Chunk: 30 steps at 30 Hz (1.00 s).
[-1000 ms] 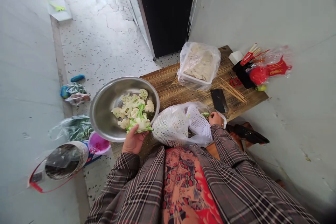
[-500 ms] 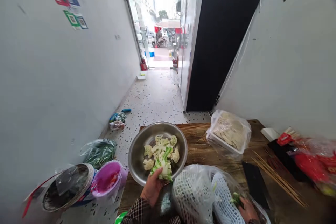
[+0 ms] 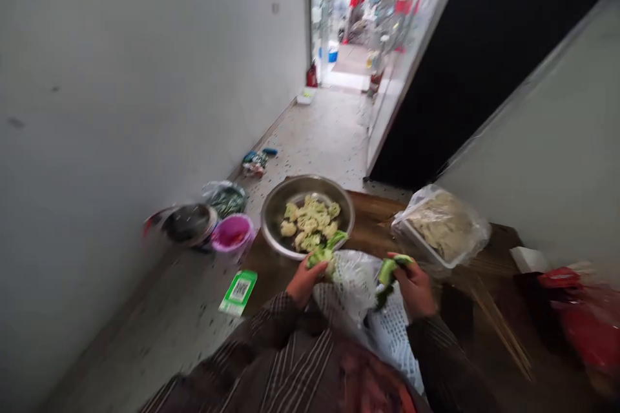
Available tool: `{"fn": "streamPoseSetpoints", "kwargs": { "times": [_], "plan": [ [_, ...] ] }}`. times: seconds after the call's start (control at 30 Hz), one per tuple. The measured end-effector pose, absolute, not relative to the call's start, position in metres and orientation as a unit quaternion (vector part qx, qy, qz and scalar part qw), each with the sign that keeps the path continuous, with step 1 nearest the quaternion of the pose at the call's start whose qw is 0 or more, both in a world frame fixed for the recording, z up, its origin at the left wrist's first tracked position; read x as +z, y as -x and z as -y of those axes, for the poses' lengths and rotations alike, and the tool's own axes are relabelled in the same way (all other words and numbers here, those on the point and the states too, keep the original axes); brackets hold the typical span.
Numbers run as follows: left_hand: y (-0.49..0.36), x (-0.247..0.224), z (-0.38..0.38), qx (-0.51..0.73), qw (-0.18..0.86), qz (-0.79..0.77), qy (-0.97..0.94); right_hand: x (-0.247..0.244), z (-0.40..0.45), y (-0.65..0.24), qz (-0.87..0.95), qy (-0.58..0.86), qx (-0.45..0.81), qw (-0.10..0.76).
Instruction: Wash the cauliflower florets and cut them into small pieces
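Your right hand [image 3: 415, 289], closed, pinches green leaves [image 3: 386, 273] over white netting [image 3: 394, 329]; your left hand [image 3: 305, 282], closed too, grips a cauliflower piece [image 3: 321, 258] at the near side of the metal bowl [image 3: 274, 219]. Cut florets [image 3: 310, 216] lie inside, on the table [image 3: 369, 210]; beyond stands a black panel [image 3: 484, 64].

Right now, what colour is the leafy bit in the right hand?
The leafy bit is green, darker towards its bottom; the head view shows it.

Basin [image 3: 272, 219] smooth, glossy metal; worktop [image 3: 371, 210] wood, low sheen; bag [image 3: 358, 264] thin, glossy plastic; pink bucket [image 3: 247, 230] smooth plastic; cauliflower florets [image 3: 310, 216] rough, matt; striped sleeve [image 3: 271, 319] matt cloth
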<state>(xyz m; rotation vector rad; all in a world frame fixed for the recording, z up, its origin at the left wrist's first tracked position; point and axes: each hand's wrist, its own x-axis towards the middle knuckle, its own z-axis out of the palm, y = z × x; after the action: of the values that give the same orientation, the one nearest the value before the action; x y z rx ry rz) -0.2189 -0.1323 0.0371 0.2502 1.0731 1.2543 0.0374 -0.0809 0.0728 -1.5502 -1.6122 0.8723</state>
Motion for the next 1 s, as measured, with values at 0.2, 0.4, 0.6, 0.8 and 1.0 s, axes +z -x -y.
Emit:
{"fn": "streamPoseSetpoints", "kwargs": {
  "times": [0.2,0.4,0.6,0.8,1.0],
  "plan": [
    [0.19,0.035,0.173,0.593,0.689,-0.399,-0.122,0.048,0.129,0.067,0.736,0.46,0.371,0.33],
    [0.221,0.029,0.209,0.654,0.622,-0.422,-0.088,0.041,0.156,0.108,0.813,0.35,0.384,0.261],
    [0.287,0.014,0.239,0.666,0.571,-0.478,-0.046,0.037,0.172,0.173,0.807,0.265,0.49,0.197],
    [0.401,-0.01,0.247,0.647,0.508,-0.568,-0.022,0.031,0.163,0.217,0.789,0.324,0.494,0.17],
    [0.556,-0.055,0.204,0.653,0.408,-0.637,0.05,0.03,0.144,0.205,0.706,0.525,0.449,0.156]
  ]
}}
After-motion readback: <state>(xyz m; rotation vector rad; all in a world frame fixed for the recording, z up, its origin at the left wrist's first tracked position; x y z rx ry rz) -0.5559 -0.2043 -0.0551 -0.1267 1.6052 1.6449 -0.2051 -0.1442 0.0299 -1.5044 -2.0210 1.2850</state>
